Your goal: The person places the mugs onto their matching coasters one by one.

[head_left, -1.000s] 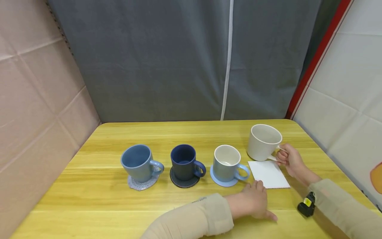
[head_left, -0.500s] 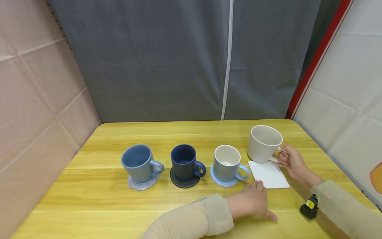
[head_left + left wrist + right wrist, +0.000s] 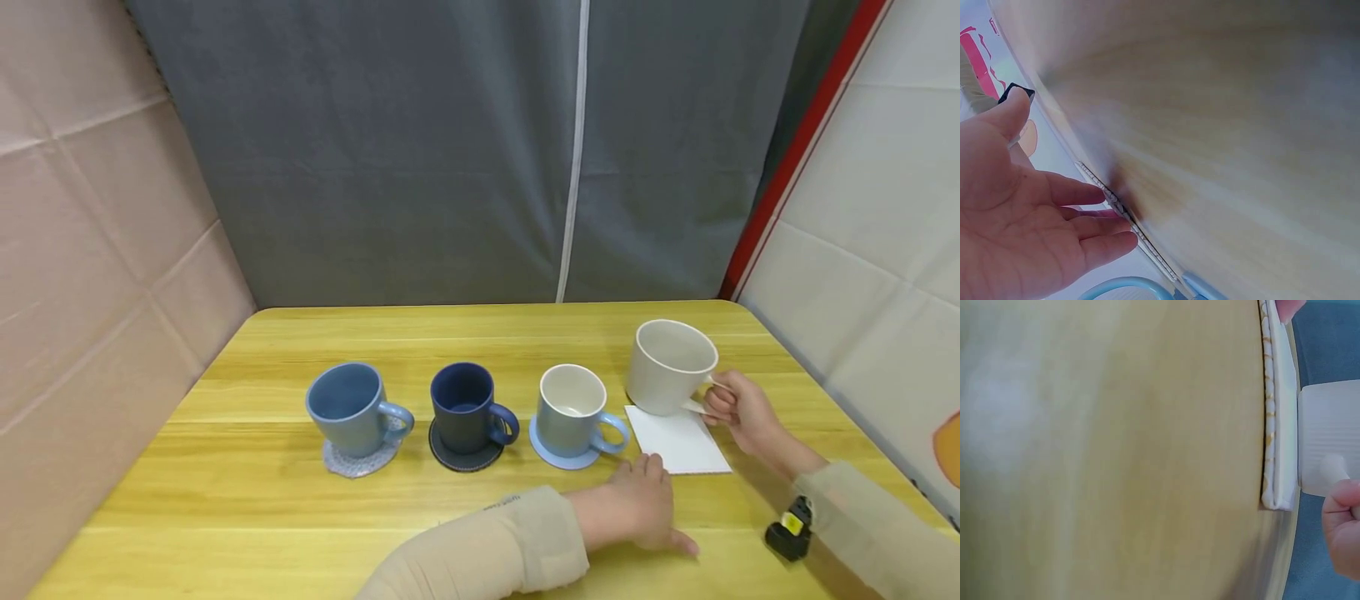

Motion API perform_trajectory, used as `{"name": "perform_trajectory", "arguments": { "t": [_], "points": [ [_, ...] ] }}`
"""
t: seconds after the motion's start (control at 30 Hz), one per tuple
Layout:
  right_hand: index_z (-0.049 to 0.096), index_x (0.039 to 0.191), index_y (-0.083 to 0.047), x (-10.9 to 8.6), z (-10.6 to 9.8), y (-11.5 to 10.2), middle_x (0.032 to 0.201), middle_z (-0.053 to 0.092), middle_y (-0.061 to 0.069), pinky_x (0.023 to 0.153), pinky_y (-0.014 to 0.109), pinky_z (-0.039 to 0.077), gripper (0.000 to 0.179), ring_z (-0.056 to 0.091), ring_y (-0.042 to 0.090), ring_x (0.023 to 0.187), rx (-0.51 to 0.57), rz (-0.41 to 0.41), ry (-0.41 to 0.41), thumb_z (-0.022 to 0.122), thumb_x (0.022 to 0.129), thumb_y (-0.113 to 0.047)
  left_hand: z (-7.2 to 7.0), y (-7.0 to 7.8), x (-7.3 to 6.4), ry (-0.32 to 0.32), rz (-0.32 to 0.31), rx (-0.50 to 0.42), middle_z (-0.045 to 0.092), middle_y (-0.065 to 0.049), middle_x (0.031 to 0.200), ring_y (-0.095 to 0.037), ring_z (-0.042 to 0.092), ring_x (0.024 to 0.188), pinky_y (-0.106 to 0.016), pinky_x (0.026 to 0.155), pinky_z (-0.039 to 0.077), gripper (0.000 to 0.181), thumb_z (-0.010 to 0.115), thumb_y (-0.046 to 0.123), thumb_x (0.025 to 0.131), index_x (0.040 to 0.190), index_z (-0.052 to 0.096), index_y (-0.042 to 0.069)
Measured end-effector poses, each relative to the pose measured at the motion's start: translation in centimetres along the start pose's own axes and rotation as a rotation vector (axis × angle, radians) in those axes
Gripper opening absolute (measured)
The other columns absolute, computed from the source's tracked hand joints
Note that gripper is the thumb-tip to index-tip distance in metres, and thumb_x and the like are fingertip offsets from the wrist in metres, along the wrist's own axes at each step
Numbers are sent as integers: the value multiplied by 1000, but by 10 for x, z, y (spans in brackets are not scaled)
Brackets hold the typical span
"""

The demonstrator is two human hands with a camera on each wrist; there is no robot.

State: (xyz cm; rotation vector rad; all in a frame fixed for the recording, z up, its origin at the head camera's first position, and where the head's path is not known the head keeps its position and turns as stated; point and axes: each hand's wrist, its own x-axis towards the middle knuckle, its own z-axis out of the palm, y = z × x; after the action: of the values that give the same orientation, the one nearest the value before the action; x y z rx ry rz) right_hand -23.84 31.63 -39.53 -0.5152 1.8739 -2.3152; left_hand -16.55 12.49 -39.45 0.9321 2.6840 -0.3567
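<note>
My right hand (image 3: 742,417) grips the handle of a white mug (image 3: 667,379), which stands upright over the far part of a square white coaster (image 3: 684,446). The right wrist view shows fingers round the handle and the mug's base (image 3: 1310,437) close over the coaster's surface (image 3: 1283,431). My left hand (image 3: 641,508) lies at the coaster's near left corner. In the left wrist view its fairly straight fingers touch the coaster's edge (image 3: 1154,250), thumb spread away.
To the left stand a grey mug with a light blue handle (image 3: 573,408) on a light blue coaster (image 3: 551,454), a dark blue mug (image 3: 459,412) on a black coaster (image 3: 453,462), and a blue mug (image 3: 347,412) on a patterned coaster (image 3: 352,468). A grey curtain (image 3: 412,167) hangs behind the table.
My right hand has brought the white mug slightly nearer and to the right, further over the white coaster. The left hand and the other mugs have stayed put.
</note>
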Motion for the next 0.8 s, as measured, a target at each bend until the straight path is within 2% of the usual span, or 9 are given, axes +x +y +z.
{"name": "perform_trajectory", "arguments": {
  "t": [0.8],
  "points": [
    [12,58,-6,-9,-1,-1,50,9,9,51,39,9,39,7,25,46,5,-17,-42,2,95,-3,2,0,4,4,7,2,23,10,144,-5,22,134,-23,106,27,88,36,80,72,142,31,27]
  ]
}}
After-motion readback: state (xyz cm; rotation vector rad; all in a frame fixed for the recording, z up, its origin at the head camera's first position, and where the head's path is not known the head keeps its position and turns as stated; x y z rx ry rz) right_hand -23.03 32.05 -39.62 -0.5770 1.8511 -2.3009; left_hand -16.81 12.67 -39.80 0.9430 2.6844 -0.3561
